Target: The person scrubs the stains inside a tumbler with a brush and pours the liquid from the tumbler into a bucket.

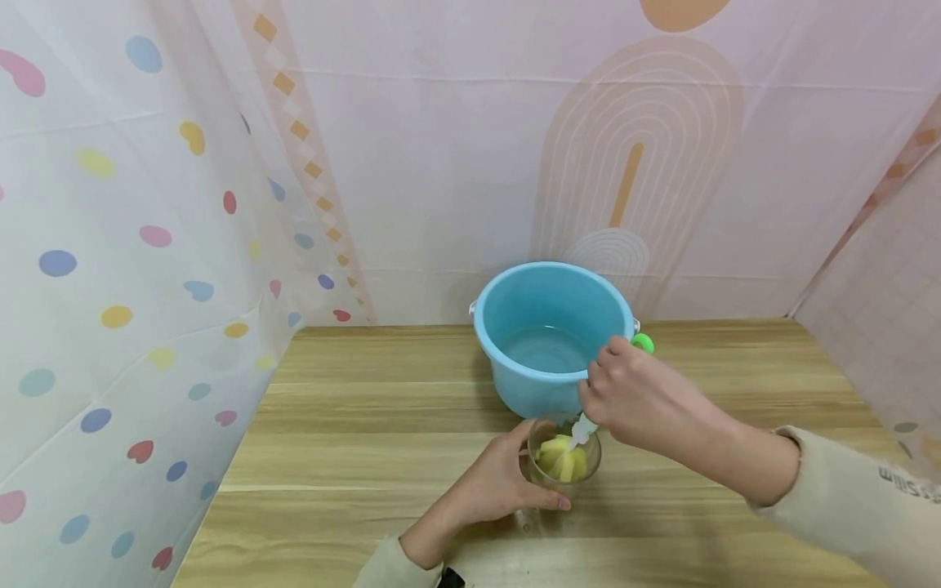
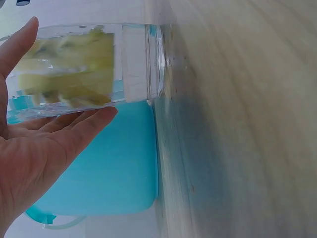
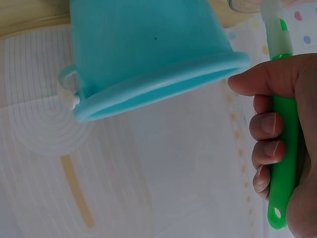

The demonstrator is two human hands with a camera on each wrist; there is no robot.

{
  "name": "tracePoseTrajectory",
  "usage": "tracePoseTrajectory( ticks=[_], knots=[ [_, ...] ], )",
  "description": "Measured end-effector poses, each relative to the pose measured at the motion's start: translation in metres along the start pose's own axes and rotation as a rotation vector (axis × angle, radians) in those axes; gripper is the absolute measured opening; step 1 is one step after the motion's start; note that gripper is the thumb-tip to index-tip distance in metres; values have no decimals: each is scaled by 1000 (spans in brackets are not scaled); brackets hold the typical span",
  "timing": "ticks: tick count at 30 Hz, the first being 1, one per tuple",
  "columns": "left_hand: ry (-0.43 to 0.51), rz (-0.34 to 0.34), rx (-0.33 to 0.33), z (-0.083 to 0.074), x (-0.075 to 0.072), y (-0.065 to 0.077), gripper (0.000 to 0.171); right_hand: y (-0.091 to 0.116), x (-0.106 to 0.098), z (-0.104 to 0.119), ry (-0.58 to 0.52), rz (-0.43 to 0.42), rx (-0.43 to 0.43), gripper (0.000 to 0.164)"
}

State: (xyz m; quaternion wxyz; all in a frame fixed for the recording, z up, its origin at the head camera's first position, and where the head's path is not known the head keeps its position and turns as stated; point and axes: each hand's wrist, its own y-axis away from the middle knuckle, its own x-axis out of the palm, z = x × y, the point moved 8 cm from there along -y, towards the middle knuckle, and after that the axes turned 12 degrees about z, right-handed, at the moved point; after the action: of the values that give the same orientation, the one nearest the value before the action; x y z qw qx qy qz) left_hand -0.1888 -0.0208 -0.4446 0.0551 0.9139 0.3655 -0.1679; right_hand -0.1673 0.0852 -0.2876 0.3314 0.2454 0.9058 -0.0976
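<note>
On the wooden table, in front of the blue bucket, stands a clear glass cup (image 1: 594,467). My left hand (image 1: 494,482) holds it from the left side, thumb on the near side and fingers round the far side. A yellow sponge head (image 2: 84,69) fills the upper part of the glass (image 2: 136,64). It belongs to a cup brush (image 3: 285,163) with a green handle and a whitish neck. My right hand (image 1: 635,396) grips that handle above the glass, the brush leaning down to the left. In the head view this hand hides most of the handle.
Right behind the glass is the light blue bucket (image 1: 515,367), with what looks like shallow water at its bottom. The wooden table (image 1: 353,433) reaches back to a patterned curtain (image 1: 441,180). A dotted curtain (image 1: 147,327) hangs along the left side.
</note>
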Motion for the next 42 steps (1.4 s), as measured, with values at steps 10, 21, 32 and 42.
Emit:
tracePoseTrajectory(
  ticks=[10,21,32,42],
  knots=[
    [-12,-2,7,-2,1,2,91,-9,7,19,75,53,-36,38],
    [26,18,7,0,2,1,93,-28,3,31,180,41,-77,46],
    [15,11,-1,0,1,2,97,-43,10,28,180,79,-76,45],
    [-10,9,8,0,0,1,96,-44,23,20,168,115,-29,50]
  ],
)
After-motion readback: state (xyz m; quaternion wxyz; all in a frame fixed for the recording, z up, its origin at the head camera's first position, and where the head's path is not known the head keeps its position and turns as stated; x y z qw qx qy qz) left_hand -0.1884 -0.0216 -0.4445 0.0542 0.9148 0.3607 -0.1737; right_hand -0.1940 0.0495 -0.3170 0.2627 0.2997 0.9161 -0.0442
